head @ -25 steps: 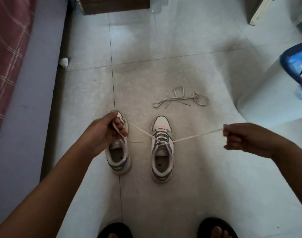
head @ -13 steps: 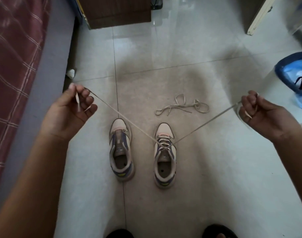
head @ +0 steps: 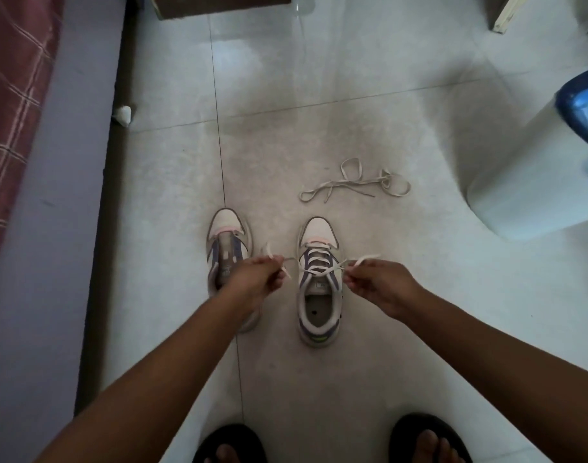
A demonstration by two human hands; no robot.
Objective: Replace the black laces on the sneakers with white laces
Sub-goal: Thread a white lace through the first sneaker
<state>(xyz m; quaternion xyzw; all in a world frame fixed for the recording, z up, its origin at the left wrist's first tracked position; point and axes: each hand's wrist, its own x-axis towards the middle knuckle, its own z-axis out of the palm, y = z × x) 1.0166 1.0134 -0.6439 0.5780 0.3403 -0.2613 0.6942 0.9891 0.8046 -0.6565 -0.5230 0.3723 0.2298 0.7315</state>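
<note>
Two white and purple sneakers stand side by side on the tiled floor, toes pointing away. The right sneaker (head: 319,285) carries a white lace (head: 316,264) threaded through its eyelets. My left hand (head: 256,279) pinches one end of that lace just left of the shoe. My right hand (head: 376,285) pinches the other end just right of it. Both hands sit low, close to the shoe's tongue. The left sneaker (head: 227,238) shows no lace, and my left hand and forearm cover its rear half. A second loose white lace (head: 352,185) lies tangled on the floor beyond the shoes.
A bed with a red plaid cover (head: 15,105) and its grey side runs along the left. A white bin with a blue liner (head: 553,168) stands at the right. Dark furniture (head: 219,5) sits at the top. My feet in black sandals (head: 426,439) are at the bottom edge.
Both hands have come down and inward from a wide, raised spread to just beside the right sneaker, still pinching the lace ends. The lace between them is now short.
</note>
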